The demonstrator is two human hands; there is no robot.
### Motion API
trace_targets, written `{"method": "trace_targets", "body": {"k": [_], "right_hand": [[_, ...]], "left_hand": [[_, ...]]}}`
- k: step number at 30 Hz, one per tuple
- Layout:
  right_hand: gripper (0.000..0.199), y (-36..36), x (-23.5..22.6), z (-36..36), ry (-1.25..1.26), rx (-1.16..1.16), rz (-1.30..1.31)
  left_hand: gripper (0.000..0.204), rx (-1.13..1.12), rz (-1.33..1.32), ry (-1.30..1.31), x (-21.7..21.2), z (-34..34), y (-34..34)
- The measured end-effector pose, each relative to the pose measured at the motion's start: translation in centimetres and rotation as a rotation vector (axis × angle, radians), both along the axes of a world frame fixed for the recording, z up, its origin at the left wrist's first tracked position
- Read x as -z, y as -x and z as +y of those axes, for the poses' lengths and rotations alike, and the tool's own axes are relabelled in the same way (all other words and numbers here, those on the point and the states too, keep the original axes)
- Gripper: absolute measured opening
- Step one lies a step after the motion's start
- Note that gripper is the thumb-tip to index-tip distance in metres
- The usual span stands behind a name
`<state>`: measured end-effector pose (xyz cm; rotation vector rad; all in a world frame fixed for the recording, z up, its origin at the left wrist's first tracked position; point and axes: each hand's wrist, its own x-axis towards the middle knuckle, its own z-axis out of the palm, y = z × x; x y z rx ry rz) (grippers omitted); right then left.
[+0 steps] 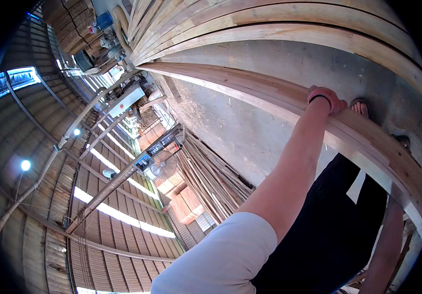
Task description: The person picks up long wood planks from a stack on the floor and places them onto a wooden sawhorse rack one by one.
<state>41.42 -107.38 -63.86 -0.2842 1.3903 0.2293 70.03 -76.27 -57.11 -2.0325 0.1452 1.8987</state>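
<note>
A long wooden beam, which looks like planks lying together, curves across the view from the upper middle to the right edge. My left hand, in a red knitted glove, is closed over the beam's upper side, fingers wrapped round its edge. From the lower right my right forearm reaches up to the underside of the beam near its close end. The beam hides my right hand, so its fingers do not show.
More long planks lie across the top. Sandalled feet stand just beyond the beam on the concrete floor. A heap of thin strips, a standing fan and stacked wood are to the left. Machinery stands farther off.
</note>
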Motion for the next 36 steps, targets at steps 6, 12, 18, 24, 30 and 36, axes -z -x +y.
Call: {"method": "trace_targets", "body": {"k": [6,12,18,24,30,36], "right_hand": [[0.048,0.9,-2.3,-4.5,0.102,0.009,-0.032],[0.047,3.3,-7.2,-7.0,0.199,0.092,-0.027],[0.047,6.3,-16.0,-4.7,0.275,0.233,-0.033],[0.046,10.7,-23.3,3.6,0.310,0.553,-0.089],[0.046,16.5,-26.8,12.7,0.265,0.836,-0.365],[0.045,22.4,-29.4,15.3,0.231,0.910,-0.684]], "left_hand": [[0.065,-0.049,-0.111,0.082,-4.2,-5.5,-1.0],[0.066,-0.174,-0.158,0.210,-10.1,-10.8,0.5],[0.068,-0.280,0.015,0.299,-13.6,-8.1,7.7],[0.070,-0.056,0.044,0.270,-22.1,-4.6,12.9],[0.062,0.050,-0.059,0.369,-22.6,3.8,19.9],[0.055,0.042,-0.215,0.402,-22.6,6.8,28.3]]}}
